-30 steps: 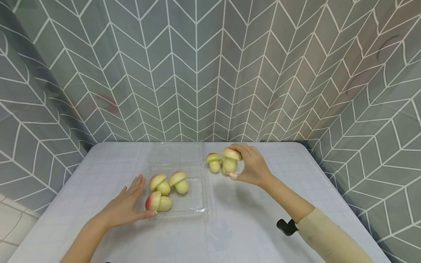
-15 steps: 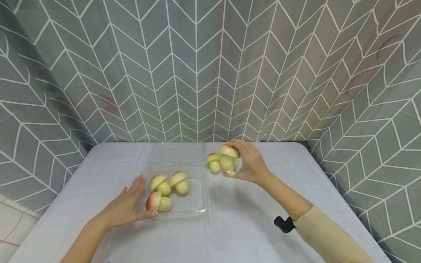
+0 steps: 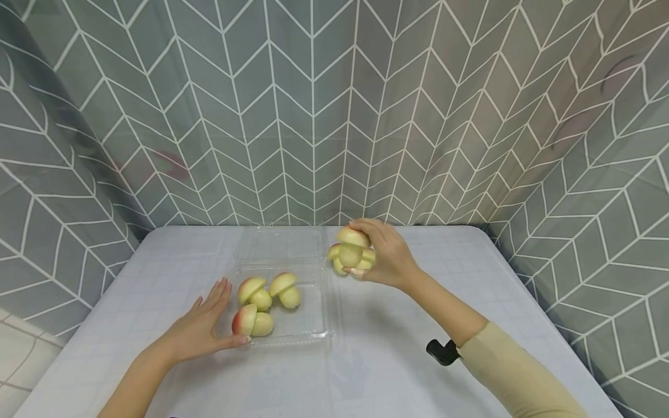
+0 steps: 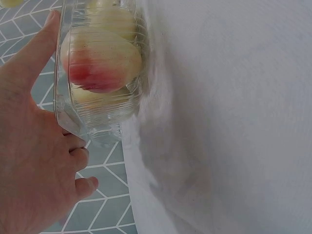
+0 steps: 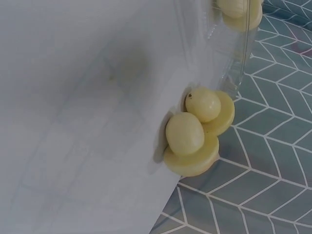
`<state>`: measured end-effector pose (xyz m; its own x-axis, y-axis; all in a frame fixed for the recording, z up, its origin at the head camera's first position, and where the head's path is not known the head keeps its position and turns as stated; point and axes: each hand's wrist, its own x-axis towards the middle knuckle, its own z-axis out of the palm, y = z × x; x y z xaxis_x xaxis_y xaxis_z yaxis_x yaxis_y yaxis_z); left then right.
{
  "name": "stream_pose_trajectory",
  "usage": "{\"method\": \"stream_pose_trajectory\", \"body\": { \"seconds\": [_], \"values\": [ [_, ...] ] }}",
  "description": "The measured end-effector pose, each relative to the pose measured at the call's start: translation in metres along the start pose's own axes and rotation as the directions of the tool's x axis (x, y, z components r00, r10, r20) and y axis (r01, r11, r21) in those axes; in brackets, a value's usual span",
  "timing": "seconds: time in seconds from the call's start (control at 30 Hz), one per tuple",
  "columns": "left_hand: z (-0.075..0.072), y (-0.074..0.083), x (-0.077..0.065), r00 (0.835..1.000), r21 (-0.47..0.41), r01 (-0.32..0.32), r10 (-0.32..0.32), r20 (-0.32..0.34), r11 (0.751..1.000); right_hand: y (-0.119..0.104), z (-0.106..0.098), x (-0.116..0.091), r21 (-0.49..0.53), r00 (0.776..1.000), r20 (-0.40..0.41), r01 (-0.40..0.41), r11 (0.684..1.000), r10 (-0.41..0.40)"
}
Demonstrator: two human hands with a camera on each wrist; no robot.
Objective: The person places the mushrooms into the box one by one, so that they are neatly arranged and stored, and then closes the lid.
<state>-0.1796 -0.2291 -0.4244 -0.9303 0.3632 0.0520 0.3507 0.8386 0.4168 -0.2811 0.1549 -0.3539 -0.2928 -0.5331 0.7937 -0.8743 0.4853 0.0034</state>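
Note:
My right hand (image 3: 391,255) pinches a pale yellow toy mushroom (image 3: 351,254) upright between thumb and fingers, in front of two others. Those two, a smaller mushroom (image 5: 203,104) and a larger mushroom (image 5: 185,134), lie side by side on the table in the right wrist view, where the hand is hidden. Fingers straight and spread, my left hand (image 3: 193,332) rests along the left rim of a clear plastic clamshell box (image 3: 313,335). Three mushrooms lie inside it, one with a red-tinged cap (image 4: 100,63). Its thumb reaches the box's near left corner.
The box's clear lid (image 3: 279,242) lies folded back toward the far edge of the white-covered table (image 3: 251,383). A grey chevron-patterned curtain (image 3: 334,116) encloses the back and sides. A black device (image 3: 442,352) sits by the right sleeve.
My right hand has moved left with the held mushroom, bringing it in front of the two on the table. The left hand and the box have stayed put.

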Motion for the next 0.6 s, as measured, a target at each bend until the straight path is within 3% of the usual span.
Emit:
{"method": "stream_pose_trajectory", "body": {
  "seconds": [0.6],
  "values": [
    [0.0,0.0,0.0,1.0,-0.005,0.005,-0.005,0.001,1.0,-0.011,0.011,0.014,0.021,0.999,0.003,0.038,0.999,-0.038]
  ]
}}
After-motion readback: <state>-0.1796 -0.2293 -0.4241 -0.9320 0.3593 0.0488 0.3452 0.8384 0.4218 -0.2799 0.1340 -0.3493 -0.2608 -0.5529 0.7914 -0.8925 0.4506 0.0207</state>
